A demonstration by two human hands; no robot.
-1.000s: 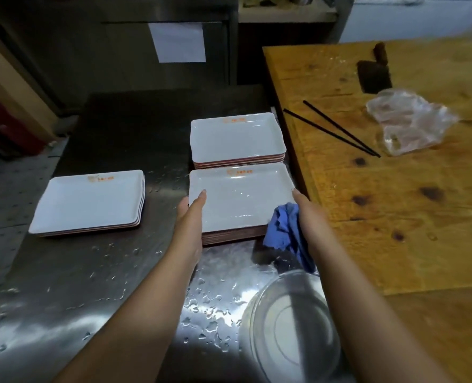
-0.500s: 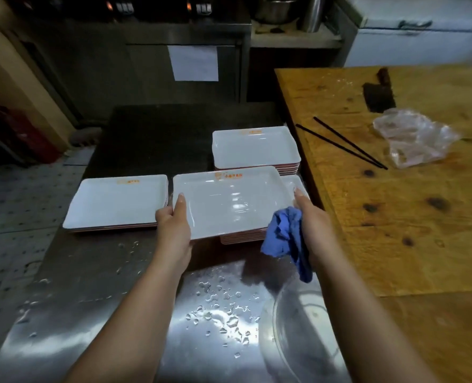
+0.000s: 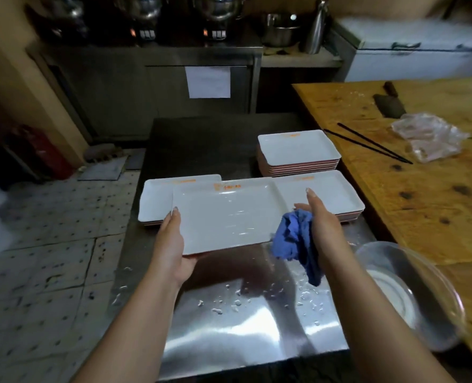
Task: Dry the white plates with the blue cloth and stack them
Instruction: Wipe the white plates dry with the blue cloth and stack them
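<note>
My left hand (image 3: 174, 244) grips the near left corner of a wet white rectangular plate (image 3: 223, 214), held above the steel counter (image 3: 229, 327). At the plate's right edge my right hand (image 3: 320, 219) holds the crumpled blue cloth (image 3: 295, 241), index finger stretched out. Behind the held plate lie a left stack of white plates (image 3: 154, 200), a near right stack (image 3: 331, 194) and a taller far right stack (image 3: 298, 150).
A metal bowl (image 3: 423, 297) sits at the counter's right front. The wooden table (image 3: 436, 194) to the right carries black chopsticks (image 3: 367, 143), a cleaver (image 3: 389, 103) and a plastic bag (image 3: 431, 134). Water drops lie on the counter. Tiled floor is on the left.
The top plate left the near right stack and moved left and toward me in both hands. The view has tilted up.
</note>
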